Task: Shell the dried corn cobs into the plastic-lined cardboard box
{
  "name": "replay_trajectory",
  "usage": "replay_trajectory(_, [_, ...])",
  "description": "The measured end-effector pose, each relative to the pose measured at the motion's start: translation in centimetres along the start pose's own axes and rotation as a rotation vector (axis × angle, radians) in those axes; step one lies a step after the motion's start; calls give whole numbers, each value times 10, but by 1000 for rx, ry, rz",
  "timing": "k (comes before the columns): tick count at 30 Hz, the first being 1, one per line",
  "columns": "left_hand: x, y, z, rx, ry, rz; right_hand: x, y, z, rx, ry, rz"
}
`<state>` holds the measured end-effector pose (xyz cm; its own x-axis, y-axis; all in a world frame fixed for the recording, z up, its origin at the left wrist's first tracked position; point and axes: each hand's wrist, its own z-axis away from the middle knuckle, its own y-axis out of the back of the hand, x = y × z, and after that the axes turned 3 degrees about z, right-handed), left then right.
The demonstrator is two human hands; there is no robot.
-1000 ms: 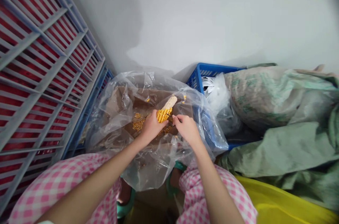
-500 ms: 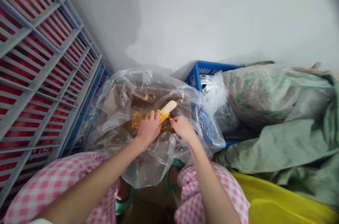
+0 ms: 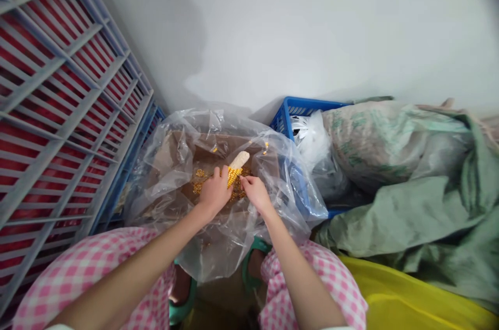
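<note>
One corncob (image 3: 233, 170) in left hand (image 3: 213, 194)

Grey slatted rack (image 3: 58, 111) at left, red showing behind, against white wall (image 3: 312, 23). Blue plastic basket (image 3: 296, 114) holding white bag (image 3: 310, 137), beside green woven sacks (image 3: 393, 163); yellow tub (image 3: 405, 293), seemingly plastic.

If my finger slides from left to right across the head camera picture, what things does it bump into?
Gray-blue slatted rack, clear plastic bag, left hand, corn cob, right hand, blue plastic crate, green woven sack.
</note>
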<state>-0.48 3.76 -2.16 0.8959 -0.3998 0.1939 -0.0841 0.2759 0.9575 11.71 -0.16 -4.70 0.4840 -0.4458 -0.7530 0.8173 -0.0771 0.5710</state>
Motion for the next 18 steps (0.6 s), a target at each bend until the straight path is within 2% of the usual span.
replay_trajectory(4, [1, 2, 0, 21, 42, 94, 0, -2, 2, 40, 36, -54])
replay_trajectory(9, [1, 2, -5, -4, 124, 287, 0, -8, 0, 47, 12, -91])
replay_trajectory(18, [-7, -5, -21, -79, 153, 471, -16, 8, -5, 27, -41, 98])
